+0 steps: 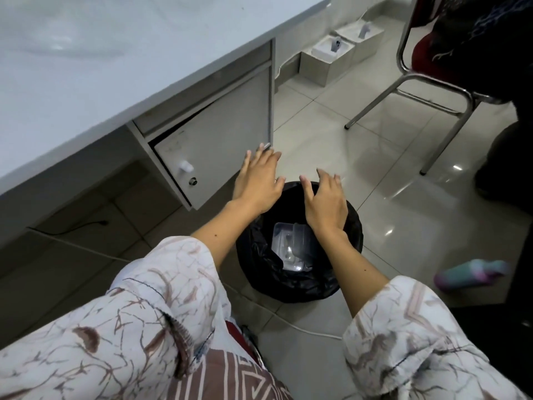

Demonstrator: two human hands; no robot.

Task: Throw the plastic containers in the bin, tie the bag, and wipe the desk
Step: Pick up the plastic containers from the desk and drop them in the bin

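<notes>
Both hands hang over the bin, fingers spread and holding nothing: the left hand (257,180) above the far-left rim, the right hand (326,202) over the far rim. The clear plastic containers (291,246) already lie inside the black bag (343,255) lining the bin. That bag looks thin, soft and slippery; gathering its folded-over edge at the rim seems the best hold. The cupboard door (213,134) under the worktop (115,53) stands close beside; a chair (418,90) sits well apart.
</notes>
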